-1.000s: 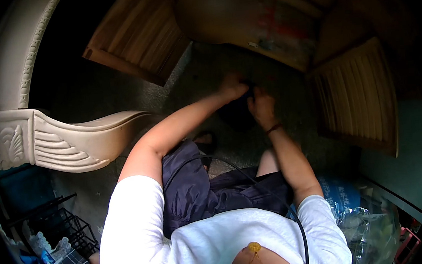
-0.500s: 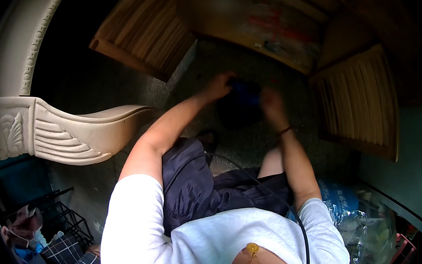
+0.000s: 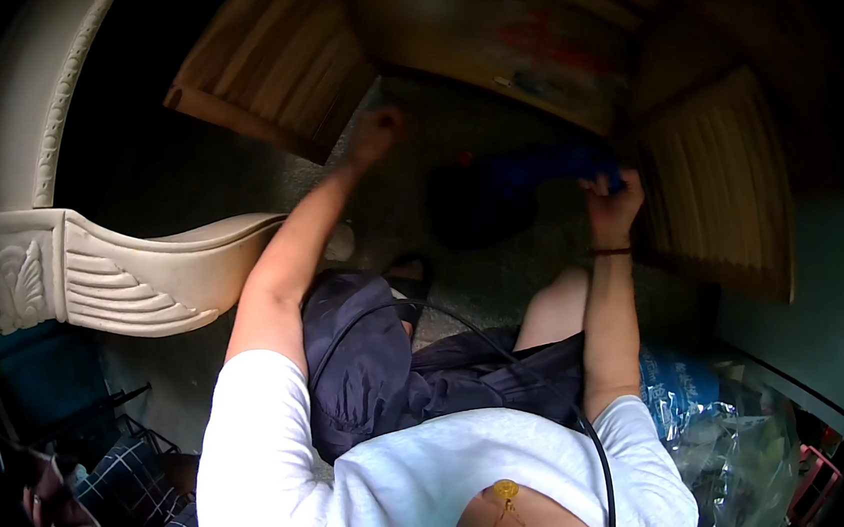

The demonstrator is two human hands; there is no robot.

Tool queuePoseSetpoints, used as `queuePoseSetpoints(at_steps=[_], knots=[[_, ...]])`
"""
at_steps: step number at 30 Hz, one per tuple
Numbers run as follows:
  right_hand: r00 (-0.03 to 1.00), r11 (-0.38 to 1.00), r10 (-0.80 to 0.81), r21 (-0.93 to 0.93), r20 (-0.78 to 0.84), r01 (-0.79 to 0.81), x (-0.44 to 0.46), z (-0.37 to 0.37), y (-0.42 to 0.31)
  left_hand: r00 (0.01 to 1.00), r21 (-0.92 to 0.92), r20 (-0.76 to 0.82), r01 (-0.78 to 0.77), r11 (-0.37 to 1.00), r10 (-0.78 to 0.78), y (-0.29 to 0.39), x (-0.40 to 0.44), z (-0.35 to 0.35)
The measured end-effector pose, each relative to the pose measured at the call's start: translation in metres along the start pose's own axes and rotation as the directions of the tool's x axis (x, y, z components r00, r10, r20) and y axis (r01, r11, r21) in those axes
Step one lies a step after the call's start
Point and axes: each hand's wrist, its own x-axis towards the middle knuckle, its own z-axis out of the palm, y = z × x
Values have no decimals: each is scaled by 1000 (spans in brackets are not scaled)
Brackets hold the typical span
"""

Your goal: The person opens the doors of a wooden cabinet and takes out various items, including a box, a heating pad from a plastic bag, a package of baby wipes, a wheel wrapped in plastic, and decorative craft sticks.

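Note:
A limp, dark blue thing (image 3: 559,166), like a bag or cloth, stretches over the dim floor in front of me. Its near-black lower part (image 3: 478,213) merges with the shadow, so I cannot tell its exact kind. The fingers of my right hand (image 3: 618,203) are closed on its bright blue right end, beside the slatted wooden door. My left hand (image 3: 378,135) is raised at the left, apart from the blue thing and close to the other wooden door. Its fingers look curled and are blurred; whether anything is in them is hidden.
Slatted wooden doors stand open at left (image 3: 269,66) and right (image 3: 717,192) of a low wooden cabinet (image 3: 481,17). A carved cream furniture leg (image 3: 152,277) juts in from the left. Clear plastic bags (image 3: 735,457) lie at my right. A black cable (image 3: 510,356) crosses my lap.
My hands have moved apart: the left went left, away from the dark blue thing, and the right went right, drawing its blue end out sideways.

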Motion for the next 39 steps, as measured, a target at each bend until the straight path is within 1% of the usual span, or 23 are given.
queuePoseSetpoints(at_steps=[2, 4, 6, 8, 11, 12, 14, 15, 16, 18, 19, 20, 22, 23, 24, 26, 27, 29, 30, 33, 35, 37, 39], knots=[[998, 990, -27, 140, -59, 35, -5, 8, -13, 992, 8, 73, -99, 995, 98, -25, 12, -4], [991, 984, -26, 172, -134, 49, -9, 19, -16, 943, -56, 110, -309, 949, 313, -27, 3, 45], [983, 969, -181, 173, 18, 175, -2, 17, -16, 813, -71, 572, -84, 994, 110, 77, -26, 68], [983, 970, -147, 209, 106, 122, -12, 32, -22, 769, -8, 589, -300, 954, 247, 95, -37, 101], [920, 975, -87, 223, 383, -1, -26, 65, -25, 641, -39, 753, -179, 983, 147, 143, -37, 116], [919, 976, -93, 219, 382, 8, -21, 54, -28, 637, -44, 755, -186, 982, 155, 151, -41, 118], [996, 989, -91, 116, -21, 93, -9, 41, -33, 920, 89, 387, -110, 990, 68, 164, -47, 121], [995, 988, -99, 114, -20, 101, -11, 36, -31, 928, -115, 371, 6, 993, 38, 166, -40, 116], [996, 996, -81, 20, -30, 82, -15, 31, -29, 927, -115, 373, 1, 993, 43, 160, -33, 116], [997, 995, -70, -75, -40, 67, -23, 31, -21, 950, -350, 307, 57, 935, 58, 147, -22, 118], [997, 877, -74, -476, 11, 70, -27, 41, -7, 934, -297, 358, 117, 948, -3, 153, -22, 118], [997, 606, -57, -792, 52, 76, -29, 44, 0, 931, -296, 364, 114, 949, 2, 158, -22, 116], [995, 661, -73, -751, -64, 0, -15, 25, 2, 965, -188, 198, 209, 960, -172, 175, -25, 103], [983, 713, -72, -698, -170, -69, -8, 15, 2, 940, -413, 330, 227, 882, -88, 185, -26, 83], [983, 716, -71, -695, -171, -69, -6, 11, -1, 992, -389, 114, 98, 916, -58, 169, -17, 81], [944, 954, -232, -243, -234, 174, -3, 5, -10, 974, -487, 223, 67, 871, 50, 199, -27, 39], [946, 955, -226, -243, -231, 169, -1, 1, -17, 979, -471, 197, 49, 881, 50, 200, -27, 22], [868, 968, -248, -136, -430, 209, 3, -12, -35, 984, -367, 175, 72, 927, -7, 193, -31, -6], [870, 971, -238, -131, -431, 201, 8, -37, -40, 985, -363, 172, 78, 928, -16, 185, -34, -12], [900, 986, -165, -84, -402, 144, 17, -86, -40, 960, -734, 122, 259, 628, -253, 143, -39, -13], [688, 836, -529, -446, -497, 320, 3, -29, -39, 962, -747, 86, 235, 622, -261, 143, -42, -10], [686, 383, -722, -774, 89, 504, -30, 43, -28, 960, -761, 53, 217, 611, -275, 143, -47, -5], [769, 318, -357, -705, 530, 634, -41, 70, -7, 990, -618, 58, 135, 775, -126, 145, -45, -1]])
